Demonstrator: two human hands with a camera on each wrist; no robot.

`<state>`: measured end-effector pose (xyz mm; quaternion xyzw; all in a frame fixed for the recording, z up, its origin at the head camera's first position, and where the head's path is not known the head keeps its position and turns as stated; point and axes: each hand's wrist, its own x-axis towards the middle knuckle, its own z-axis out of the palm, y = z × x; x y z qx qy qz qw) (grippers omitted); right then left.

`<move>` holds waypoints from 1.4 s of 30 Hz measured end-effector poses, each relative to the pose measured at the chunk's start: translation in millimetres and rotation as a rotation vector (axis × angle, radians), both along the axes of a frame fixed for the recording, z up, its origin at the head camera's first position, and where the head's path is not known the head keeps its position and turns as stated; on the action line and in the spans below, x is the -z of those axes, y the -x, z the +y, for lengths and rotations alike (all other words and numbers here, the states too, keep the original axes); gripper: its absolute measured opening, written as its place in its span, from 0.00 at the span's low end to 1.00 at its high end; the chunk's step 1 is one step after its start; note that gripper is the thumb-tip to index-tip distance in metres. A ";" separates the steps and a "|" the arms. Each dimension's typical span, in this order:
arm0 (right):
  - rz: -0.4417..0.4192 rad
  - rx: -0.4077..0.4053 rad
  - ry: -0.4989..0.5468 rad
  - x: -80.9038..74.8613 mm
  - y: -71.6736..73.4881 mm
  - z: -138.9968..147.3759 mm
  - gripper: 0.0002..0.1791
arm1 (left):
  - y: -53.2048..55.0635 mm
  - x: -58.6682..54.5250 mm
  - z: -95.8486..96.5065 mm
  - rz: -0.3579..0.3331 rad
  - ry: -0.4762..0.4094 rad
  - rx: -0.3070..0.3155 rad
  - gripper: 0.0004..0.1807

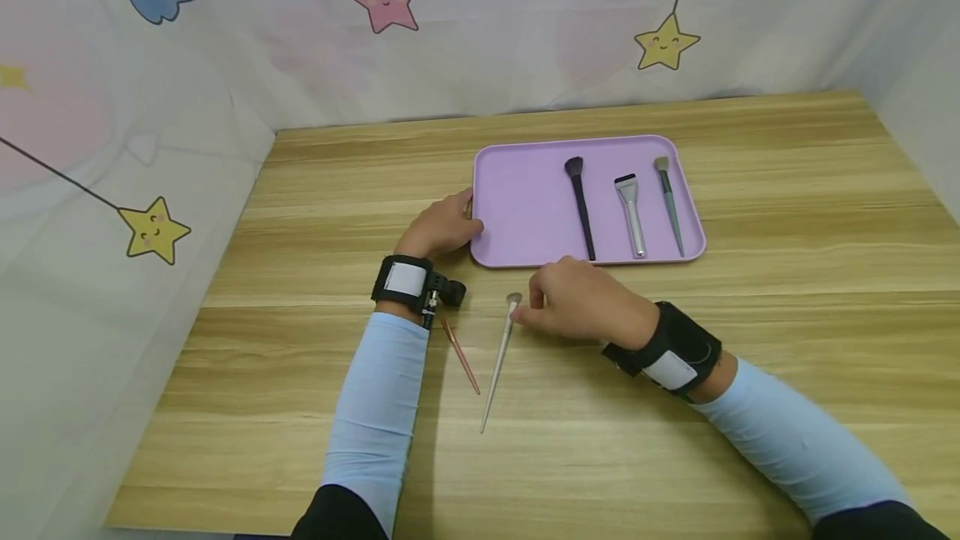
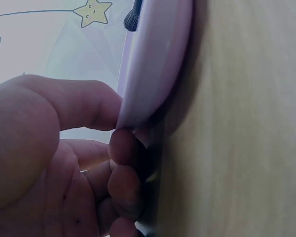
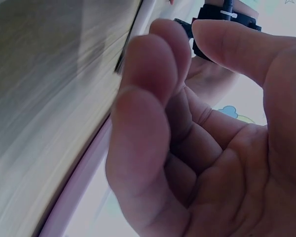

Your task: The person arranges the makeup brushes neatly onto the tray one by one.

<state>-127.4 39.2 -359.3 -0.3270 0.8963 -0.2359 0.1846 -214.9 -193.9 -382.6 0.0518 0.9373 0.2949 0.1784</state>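
My left hand point(image 1: 441, 227) pinches the left rim of a lilac tray point(image 1: 517, 190); in the left wrist view the thumb point(image 2: 89, 101) lies over the rim, with fingertips below. My right hand point(image 1: 588, 300) is just below the tray's front edge, beside the head of a white-handled makeup brush point(image 1: 498, 365) on the table. In the right wrist view its fingers point(image 3: 143, 133) bend loosely, apart from the thumb, with nothing between them. A thin pink brush point(image 1: 461, 361) lies left of the white one, its upper end hidden by the wrist camera.
On the tray lie a black brush point(image 1: 581, 207), a silver flat-headed brush point(image 1: 632, 215) and a green-handled brush point(image 1: 670, 205). The wooden table point(image 1: 795, 273) meets a cartoon-printed curtain point(image 1: 480, 65) at the back and left.
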 end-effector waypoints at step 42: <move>0.083 -0.104 0.010 14.4 -13.8 -16.7 0.20 | -0.6 0.1 -0.1 -0.002 -0.008 -0.008 0.41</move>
